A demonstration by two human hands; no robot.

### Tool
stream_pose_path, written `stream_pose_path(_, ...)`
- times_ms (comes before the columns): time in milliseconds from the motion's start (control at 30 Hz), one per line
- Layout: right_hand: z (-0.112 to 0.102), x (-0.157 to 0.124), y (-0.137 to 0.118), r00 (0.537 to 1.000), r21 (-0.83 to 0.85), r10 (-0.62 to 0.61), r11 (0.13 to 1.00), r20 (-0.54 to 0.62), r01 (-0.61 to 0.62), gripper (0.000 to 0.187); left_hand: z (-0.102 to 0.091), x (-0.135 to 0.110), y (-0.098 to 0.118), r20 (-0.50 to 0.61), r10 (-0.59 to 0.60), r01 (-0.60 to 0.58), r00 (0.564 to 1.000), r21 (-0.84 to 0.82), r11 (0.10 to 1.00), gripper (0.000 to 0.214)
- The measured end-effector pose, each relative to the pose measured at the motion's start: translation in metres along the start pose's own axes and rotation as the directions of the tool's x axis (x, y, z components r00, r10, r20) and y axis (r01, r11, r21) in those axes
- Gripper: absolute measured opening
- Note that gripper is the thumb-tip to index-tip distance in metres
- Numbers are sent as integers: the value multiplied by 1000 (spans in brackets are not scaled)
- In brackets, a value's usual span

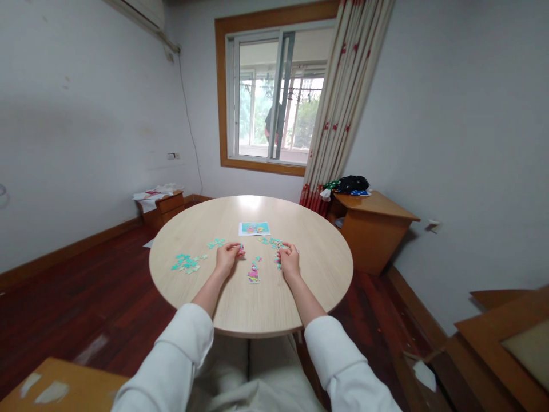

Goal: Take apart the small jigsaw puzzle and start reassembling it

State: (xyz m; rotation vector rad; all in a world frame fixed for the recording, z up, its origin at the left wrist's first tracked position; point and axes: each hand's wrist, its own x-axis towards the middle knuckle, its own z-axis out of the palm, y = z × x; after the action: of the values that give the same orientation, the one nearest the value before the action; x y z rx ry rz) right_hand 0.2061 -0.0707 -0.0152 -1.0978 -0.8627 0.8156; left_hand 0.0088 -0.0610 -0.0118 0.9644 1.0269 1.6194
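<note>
My left hand pinches a small pink jigsaw puzzle piece between thumb and fingertips, just above the table. My right hand is closed at the fingertips over the right-hand group of puzzle pieces; whatever it grips is too small to make out. Between the hands lies a joined patch of pink, purple and yellow puzzle pieces, with a few loose pieces just beyond it. Behind them rests a picture sheet with a turquoise background and cartoon figures.
The round pale wooden table carries turquoise puzzle pieces at the left, a smaller cluster nearer the middle and scattered pieces at the right. A wooden desk with dark cloth stands behind right, a low cabinet behind left.
</note>
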Motion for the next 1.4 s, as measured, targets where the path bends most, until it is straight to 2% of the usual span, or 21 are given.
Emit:
stream_pose_path(300,-1,4,-2,994,192,113,975,-9,-109,26,-4,0,0,-18,40,-40,999,14,999,33)
stream_pose_path(600,-12,9,-7,979,429,194,881,62,-202,25,-2,-7,6,3,10,-10,1000,38,999,34)
stream_pose_path(833,-13,10,-6,977,454,205,866,61,-210,23,-3,-7,6,21,22,-23,1000,51,998,42)
stream_pose_path(1067,-12,9,-7,975,504,223,842,4,-194,21,-3,-7,6,36,17,-20,999,75,997,39)
stream_pose_path(1267,-12,10,-5,983,439,185,883,-5,-165,21,-2,-9,6,64,27,-34,998,112,993,39)
stream_pose_path(1400,-12,10,-4,982,454,188,875,4,-169,22,-2,-9,5,81,43,-54,996,131,990,39)
